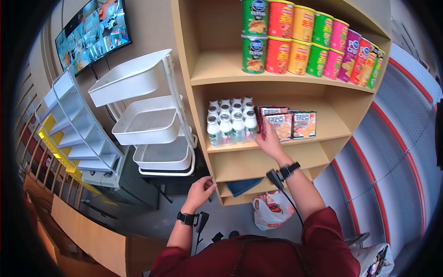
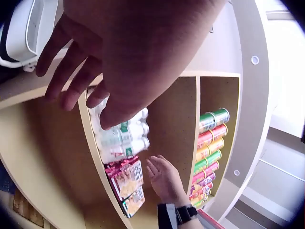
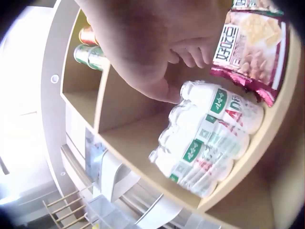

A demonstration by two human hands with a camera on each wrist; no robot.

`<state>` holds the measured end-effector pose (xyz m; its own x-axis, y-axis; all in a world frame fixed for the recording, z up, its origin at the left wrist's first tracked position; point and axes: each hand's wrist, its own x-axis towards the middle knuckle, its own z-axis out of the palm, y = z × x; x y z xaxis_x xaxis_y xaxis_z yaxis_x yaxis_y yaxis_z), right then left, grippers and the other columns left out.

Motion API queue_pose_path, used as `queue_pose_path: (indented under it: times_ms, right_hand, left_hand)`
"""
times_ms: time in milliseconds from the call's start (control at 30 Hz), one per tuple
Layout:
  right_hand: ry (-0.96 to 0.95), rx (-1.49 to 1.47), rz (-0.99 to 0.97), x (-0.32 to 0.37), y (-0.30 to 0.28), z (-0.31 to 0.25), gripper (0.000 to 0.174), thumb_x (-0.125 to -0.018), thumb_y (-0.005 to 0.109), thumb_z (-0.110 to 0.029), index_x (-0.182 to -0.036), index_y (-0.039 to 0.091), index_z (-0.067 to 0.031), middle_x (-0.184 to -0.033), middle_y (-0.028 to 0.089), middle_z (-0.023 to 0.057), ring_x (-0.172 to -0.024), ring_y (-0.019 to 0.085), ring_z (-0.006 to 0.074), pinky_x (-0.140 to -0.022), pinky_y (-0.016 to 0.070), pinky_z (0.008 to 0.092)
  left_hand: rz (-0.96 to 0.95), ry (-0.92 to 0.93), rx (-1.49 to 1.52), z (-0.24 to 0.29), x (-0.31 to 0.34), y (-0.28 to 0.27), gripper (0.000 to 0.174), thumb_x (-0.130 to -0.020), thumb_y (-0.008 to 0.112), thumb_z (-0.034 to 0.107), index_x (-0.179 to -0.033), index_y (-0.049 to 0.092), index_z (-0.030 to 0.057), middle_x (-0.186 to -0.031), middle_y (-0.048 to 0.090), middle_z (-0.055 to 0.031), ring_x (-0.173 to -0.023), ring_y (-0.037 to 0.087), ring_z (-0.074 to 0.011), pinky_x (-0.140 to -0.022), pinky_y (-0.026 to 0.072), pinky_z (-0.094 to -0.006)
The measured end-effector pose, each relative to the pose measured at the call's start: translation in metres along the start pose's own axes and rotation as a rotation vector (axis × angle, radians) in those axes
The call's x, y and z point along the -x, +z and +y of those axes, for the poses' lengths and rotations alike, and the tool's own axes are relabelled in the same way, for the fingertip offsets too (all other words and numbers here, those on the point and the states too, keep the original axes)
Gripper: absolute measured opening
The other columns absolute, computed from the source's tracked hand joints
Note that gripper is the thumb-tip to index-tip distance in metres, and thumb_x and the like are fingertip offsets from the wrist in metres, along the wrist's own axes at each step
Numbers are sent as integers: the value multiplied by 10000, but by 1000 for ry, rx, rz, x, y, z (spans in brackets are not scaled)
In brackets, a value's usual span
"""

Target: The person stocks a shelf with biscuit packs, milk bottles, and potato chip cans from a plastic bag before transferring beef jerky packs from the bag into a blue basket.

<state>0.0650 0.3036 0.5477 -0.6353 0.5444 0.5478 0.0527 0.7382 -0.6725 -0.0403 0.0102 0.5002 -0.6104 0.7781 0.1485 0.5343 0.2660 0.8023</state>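
Observation:
My right hand (image 1: 270,142) reaches to the middle shelf, between a shrink-wrapped pack of white milk-drink bottles (image 1: 226,124) and red snack packets (image 1: 280,125). In the left wrist view, that right hand (image 2: 164,179) is just off the packets' front, fingers loosely extended, nothing in them. The right wrist view has its thumb by the wrapped bottles (image 3: 209,138) and its fingers near a red cracker packet (image 3: 255,52). A green-edged packet (image 1: 304,124) stands to the right of the red ones. My left hand (image 1: 200,191) hangs relaxed before the shelf's lower left side, holding nothing.
Chip canisters (image 1: 279,55) stand in two tiers on the shelf above. Left of the shelf is a white tiered cart (image 1: 147,115); a plastic bag (image 1: 272,210) sits on the floor below. Red-edged racks (image 1: 383,175) stand to the right, and a folded blue item (image 1: 242,186) lies low.

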Motion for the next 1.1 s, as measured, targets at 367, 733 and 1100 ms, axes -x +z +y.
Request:
queue_pose_path:
  times_ms: [367,733,1100]
  right_hand:
    - [444,-404,51,-53,49,11,346,-544,534,105,-863,545,-32,-807,576,38,-698,557,147,-550,461,278]
    - [116,-899,-54,-30,-42,-99,410,-510,460,134,-882,541,-19,-891,592,72,-811,574,154,-644,465,249]
    - [-93,-857,-145,-29,-103,-134,769,-690,652,4,-1368,297,-67,-1361,370,111,-1283,341,229,-1034,279,344]
  left_hand:
    - [123,11,74,-44,-38,-29,352,-805,663,158,-1110,576,4,-841,648,-81,-696,610,-141,-634,493,-254]
    - [-14,571,227,59,-54,-21,835,-575,812,297,-1236,437,-48,-1177,554,-211,-1091,558,-291,-934,426,-364]
    - [812,759,508,107,-43,-64,726,-780,641,434,-1229,394,-80,-1183,515,-152,-1072,517,-239,-916,403,-353]
